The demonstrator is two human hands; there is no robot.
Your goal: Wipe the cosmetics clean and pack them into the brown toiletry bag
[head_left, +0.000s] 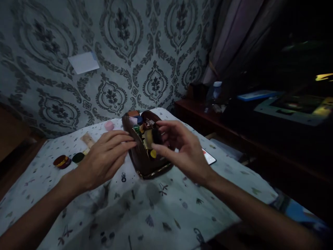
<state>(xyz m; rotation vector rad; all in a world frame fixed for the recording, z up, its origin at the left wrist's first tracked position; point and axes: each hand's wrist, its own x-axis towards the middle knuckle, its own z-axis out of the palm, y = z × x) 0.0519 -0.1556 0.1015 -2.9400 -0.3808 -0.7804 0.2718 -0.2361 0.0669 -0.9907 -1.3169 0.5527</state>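
Right hand point(186, 151) pinching a small, round, yellowish jar with a black lid point(149, 139) over the brown leather zip bag's point(136, 158) opening; left hand point(104, 158) nearly straight-fingered at the bag's left wall. That fingertip grip could slip on smooth sides; crowding beside the green-capped bottle point(136, 128) inside the bag could jam it.

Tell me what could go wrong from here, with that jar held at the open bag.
The jar might slip: the right hand seems to grip it by the fingers, and it could drop onto the green-capped bottle or other things inside the bag.

The bag could shift or tip if the left hand, at its side, pushes hard.

The phone, partly hidden by the right hand, might get knocked.
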